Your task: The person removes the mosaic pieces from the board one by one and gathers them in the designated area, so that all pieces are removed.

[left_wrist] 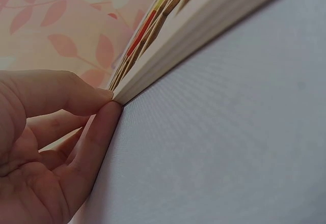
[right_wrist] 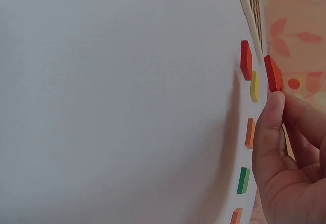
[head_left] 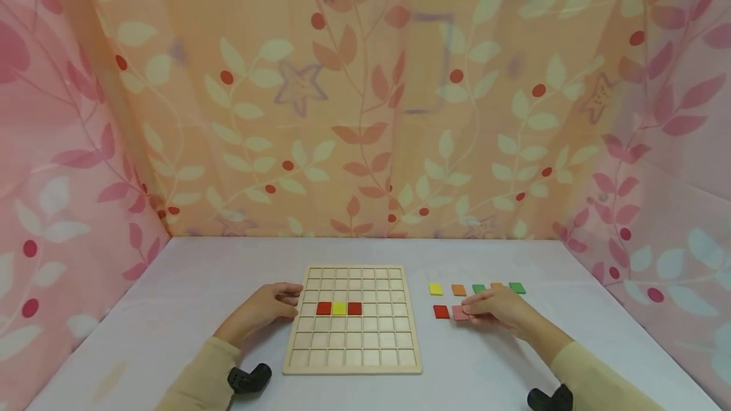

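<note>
A pale wooden grid board (head_left: 352,370) lies on the table, with a yellow tile (head_left: 339,308) between two red tiles (head_left: 323,308) in one row. My left hand (head_left: 265,309) is at the board's left edge; in the left wrist view its fingertips (left_wrist: 104,98) touch the board's side (left_wrist: 168,61). To the right of the board, my right hand (head_left: 502,309) pinches a small square tile (head_left: 459,313) by its edge. That tile looks pink from the head and red in the right wrist view (right_wrist: 273,73). Beside it is another red tile (head_left: 441,312).
Behind the right hand runs a row of loose tiles: yellow (head_left: 436,289), orange (head_left: 459,290), green (head_left: 478,288), a partly hidden orange (head_left: 497,285) and green (head_left: 517,288). Patterned cloth (head_left: 365,113) encloses the white table (head_left: 228,252) at the back and sides.
</note>
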Demonstrator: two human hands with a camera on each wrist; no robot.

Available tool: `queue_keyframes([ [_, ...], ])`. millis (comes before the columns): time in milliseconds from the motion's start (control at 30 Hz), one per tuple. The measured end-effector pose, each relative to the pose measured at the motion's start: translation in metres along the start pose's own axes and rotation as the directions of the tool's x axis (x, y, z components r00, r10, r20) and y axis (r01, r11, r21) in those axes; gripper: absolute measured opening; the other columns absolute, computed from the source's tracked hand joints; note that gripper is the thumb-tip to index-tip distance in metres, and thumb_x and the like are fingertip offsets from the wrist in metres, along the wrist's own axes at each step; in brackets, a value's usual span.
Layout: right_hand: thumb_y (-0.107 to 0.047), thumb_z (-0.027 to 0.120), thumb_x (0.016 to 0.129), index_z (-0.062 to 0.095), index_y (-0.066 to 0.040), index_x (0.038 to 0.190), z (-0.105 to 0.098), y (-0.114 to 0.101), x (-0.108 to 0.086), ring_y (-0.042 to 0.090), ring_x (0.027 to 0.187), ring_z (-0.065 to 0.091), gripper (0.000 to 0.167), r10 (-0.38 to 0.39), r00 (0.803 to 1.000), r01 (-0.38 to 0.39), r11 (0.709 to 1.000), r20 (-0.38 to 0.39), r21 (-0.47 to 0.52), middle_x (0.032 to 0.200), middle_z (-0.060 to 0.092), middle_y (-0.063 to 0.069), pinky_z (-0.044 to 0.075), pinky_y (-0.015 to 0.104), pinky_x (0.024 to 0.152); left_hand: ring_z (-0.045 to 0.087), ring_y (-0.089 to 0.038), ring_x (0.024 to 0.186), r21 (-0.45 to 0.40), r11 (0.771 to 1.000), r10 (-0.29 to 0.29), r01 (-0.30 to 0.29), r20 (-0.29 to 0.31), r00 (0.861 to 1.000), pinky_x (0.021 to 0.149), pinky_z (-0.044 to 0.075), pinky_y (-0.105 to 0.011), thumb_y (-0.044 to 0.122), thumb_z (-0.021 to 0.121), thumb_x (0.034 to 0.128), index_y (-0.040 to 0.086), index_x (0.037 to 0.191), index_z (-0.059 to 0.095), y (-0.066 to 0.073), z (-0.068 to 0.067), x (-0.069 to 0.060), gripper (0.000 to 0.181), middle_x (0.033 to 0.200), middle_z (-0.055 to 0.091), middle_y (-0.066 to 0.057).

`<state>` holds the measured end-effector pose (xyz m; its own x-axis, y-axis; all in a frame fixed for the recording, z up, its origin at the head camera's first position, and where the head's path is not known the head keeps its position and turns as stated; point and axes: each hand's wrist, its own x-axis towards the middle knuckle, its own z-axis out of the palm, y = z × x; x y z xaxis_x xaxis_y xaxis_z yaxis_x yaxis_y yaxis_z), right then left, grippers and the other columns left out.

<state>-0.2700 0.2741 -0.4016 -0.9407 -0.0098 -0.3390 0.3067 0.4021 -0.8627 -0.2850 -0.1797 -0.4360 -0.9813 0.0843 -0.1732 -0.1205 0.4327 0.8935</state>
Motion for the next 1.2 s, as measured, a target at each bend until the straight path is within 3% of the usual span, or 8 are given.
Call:
queue_keyframes([
  [167,-0.013,0.075,0.086,0.073,0.003,0.111,-0.005,0.003,0.004,0.013,0.069,0.066,0.030,0.042,0.999,-0.041,0.999,-0.027,0.009,0.088,0.072,0.005,0.057,0.023,0.069,0.059,-0.017,0.093,-0.014,1.000,0.014,-0.014,0.010,1.000,0.074,0.055,-0.028,-0.006,0.072,0.0762,-0.006,0.133,0.058,-0.001,0.000,0.001,0.058,0.120,0.064,-0.018],
  [467,-0.012,0.075,0.087,0.071,0.006,0.114,-0.015,0.010,0.016,0.010,0.070,0.067,0.033,0.062,0.998,-0.062,0.997,0.010,0.052,0.089,0.073,0.005,0.058,0.023,0.070,0.059,-0.017,0.096,-0.023,1.000,0.005,-0.005,0.008,1.000,0.075,0.055,-0.028,-0.006,0.072,0.0762,-0.006,0.133,0.058,-0.002,-0.001,0.003,0.058,0.111,0.065,-0.015],
  [900,-0.014,0.078,0.085,0.072,0.005,0.112,-0.013,0.013,0.027,0.010,0.066,0.067,0.033,0.104,0.992,-0.103,0.995,-0.078,0.010,0.085,0.072,0.005,0.058,0.024,0.068,0.059,-0.016,0.094,-0.007,1.000,0.015,-0.014,0.032,0.999,0.075,0.055,-0.025,-0.004,0.071,0.0771,-0.008,0.134,0.056,0.000,0.000,0.000,0.059,0.118,0.064,-0.017],
  [1200,-0.014,0.078,0.084,0.072,0.005,0.108,-0.011,0.010,0.027,0.011,0.063,0.067,0.031,0.128,0.986,-0.130,0.992,-0.107,-0.007,0.081,0.071,0.005,0.058,0.024,0.067,0.060,-0.017,0.094,-0.018,1.000,0.008,-0.007,0.006,1.000,0.075,0.056,-0.028,-0.007,0.072,0.0764,-0.007,0.132,0.058,0.003,0.001,-0.002,0.057,0.113,0.065,-0.017],
])
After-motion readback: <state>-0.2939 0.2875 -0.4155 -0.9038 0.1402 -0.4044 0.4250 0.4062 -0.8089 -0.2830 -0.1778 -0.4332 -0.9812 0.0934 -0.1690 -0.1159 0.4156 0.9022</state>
